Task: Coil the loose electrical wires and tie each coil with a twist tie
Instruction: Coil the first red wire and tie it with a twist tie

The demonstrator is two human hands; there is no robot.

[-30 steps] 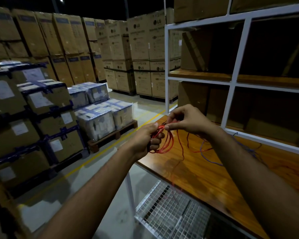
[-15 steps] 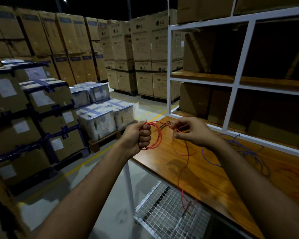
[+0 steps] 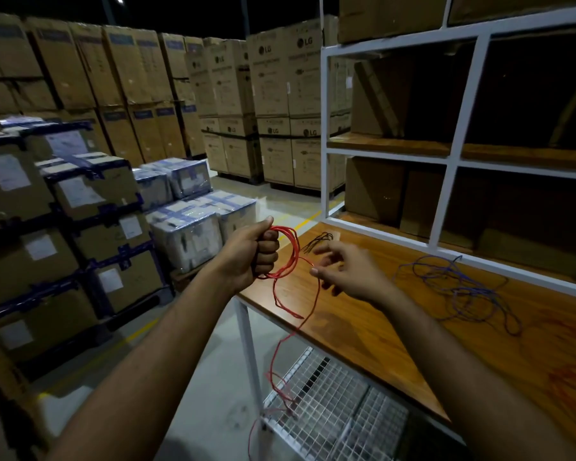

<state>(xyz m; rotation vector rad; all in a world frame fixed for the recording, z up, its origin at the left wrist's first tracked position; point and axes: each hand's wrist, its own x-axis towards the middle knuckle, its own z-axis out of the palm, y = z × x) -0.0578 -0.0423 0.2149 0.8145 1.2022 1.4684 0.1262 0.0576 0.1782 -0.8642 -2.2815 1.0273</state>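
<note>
My left hand (image 3: 251, 252) is a fist closed around a small coil of red wire (image 3: 288, 252), held above the left end of the wooden shelf (image 3: 363, 324). The wire's loose tail (image 3: 276, 357) hangs from the coil past the shelf's edge down to the wire-mesh rack below. Just right of the coil, my right hand (image 3: 350, 269) has its fingers spread and pinches the red strand lightly at the fingertips. Behind that hand lie thin black twist ties (image 3: 318, 241) on the shelf. A loose tangle of blue wire (image 3: 459, 291) lies on the wood further right.
A white metal shelving frame (image 3: 446, 174) with cardboard boxes rises behind the wooden shelf. A wire-mesh rack (image 3: 333, 414) sits below it. Stacked cartons on pallets (image 3: 90, 207) fill the left, across an aisle of grey floor (image 3: 213, 357) with yellow lines.
The hands have drawn apart: my left hand now holds the red coil in a fist by itself, and my right hand has moved right and opened. More red wire hangs below the shelf.
</note>
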